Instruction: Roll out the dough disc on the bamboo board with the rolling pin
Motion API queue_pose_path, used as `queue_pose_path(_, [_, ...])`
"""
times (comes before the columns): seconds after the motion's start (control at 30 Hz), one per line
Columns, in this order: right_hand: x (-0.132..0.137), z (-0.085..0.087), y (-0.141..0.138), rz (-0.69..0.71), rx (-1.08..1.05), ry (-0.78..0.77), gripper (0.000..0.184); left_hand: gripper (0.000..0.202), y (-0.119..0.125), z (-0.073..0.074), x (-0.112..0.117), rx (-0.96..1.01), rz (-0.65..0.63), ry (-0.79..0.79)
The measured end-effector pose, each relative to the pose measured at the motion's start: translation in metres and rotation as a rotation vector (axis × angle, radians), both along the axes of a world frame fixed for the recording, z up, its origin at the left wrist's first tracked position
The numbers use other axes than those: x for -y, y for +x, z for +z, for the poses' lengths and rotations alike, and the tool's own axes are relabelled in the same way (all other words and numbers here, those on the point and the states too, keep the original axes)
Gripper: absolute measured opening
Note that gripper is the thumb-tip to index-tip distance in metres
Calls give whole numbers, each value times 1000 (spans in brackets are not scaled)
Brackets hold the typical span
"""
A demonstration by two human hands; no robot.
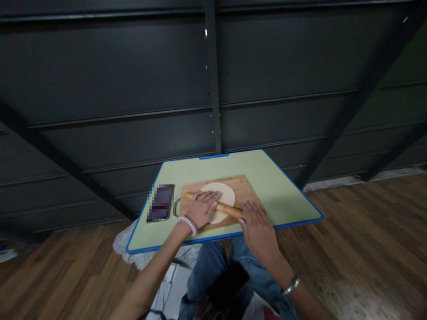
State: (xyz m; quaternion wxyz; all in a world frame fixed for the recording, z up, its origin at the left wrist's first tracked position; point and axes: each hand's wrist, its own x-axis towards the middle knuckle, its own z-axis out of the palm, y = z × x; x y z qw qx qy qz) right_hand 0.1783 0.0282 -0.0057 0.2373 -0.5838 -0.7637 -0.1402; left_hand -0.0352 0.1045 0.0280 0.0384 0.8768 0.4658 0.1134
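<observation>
A wooden rolling pin (230, 210) lies slantwise across a thin, round, pale sheet of dough (225, 192). The dough rests on a wooden board (243, 184) with a metal handle (175, 208) at its left side. My left hand (201, 210), with a beaded bracelet at the wrist, is on the left part of the pin, its fingers long over the dough. Over the pin's right end lies my right hand (259, 229), fingers close together and its palm hiding that end. Both hands hold the pin from above.
The board stands on a small pale green table (283, 202) with a blue rim. A phone (162, 202), partly pixelated, lies at its left. Behind the table rises a dark metal-framed wall (160, 71). My knees in jeans (208, 269) are below the near edge, over a wooden floor (360, 240).
</observation>
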Motion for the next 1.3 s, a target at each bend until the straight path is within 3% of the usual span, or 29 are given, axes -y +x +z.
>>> queue_pose_path(0.1, [25,-3,-6,37,3,-11,40,43,-5,4,8,60,-11,-2])
queue_pose_path(0.23, [45,2,-12,61,-21,-73,57,38,-9,2,13,142,-38,35])
queue_pose_path(0.53, [53,13,-12,119,-3,-151,51,29,-25,-11,33,366,-61,71])
queue_pose_path(0.87, [36,13,-6,139,-8,-132,46,17,-28,-19,50,373,82,118])
queue_pose_path(1.03, [27,15,-1,194,-41,-68,50,21,-21,-29,66,343,180,202])
queue_pose_path(1.2, [8,10,9,289,-8,-46,65,28,-7,-38,85,300,285,363])
queue_pose_path(1.3, [-12,5,9,292,6,-77,55,37,-2,-35,88,224,282,384])
